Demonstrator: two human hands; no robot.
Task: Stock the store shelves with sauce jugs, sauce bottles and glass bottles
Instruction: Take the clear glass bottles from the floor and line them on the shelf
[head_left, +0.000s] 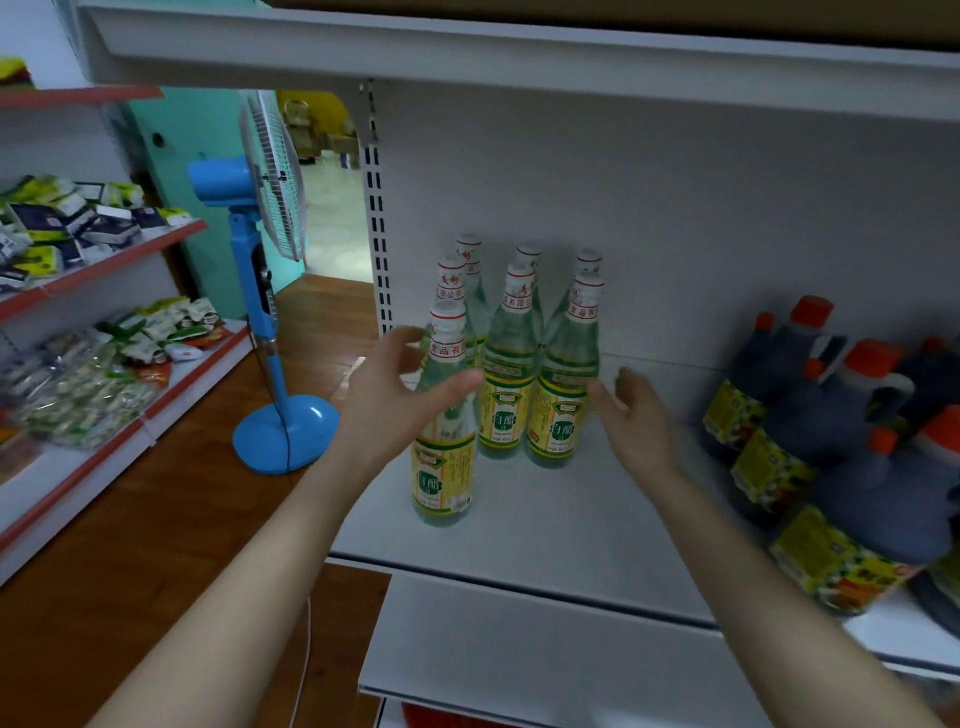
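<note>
- Glass bottles (506, 395) stand clustered at the left of the white shelf (571, 509); the front bottle (445, 467) is nearest the edge.
- Left hand (395, 400): grip open, fingers spread around the front bottle (contact unclear).
- Right hand (636, 415): grip open, just beside the cluster.
- Dark sauce jugs (841, 447) stand at the right.

One wide-angle view from the person's head, facing forward and tilted down, close in at the white metal store shelf (571, 519), its deck filling centre and right, brown wooden floor (156, 545) at left
</note>
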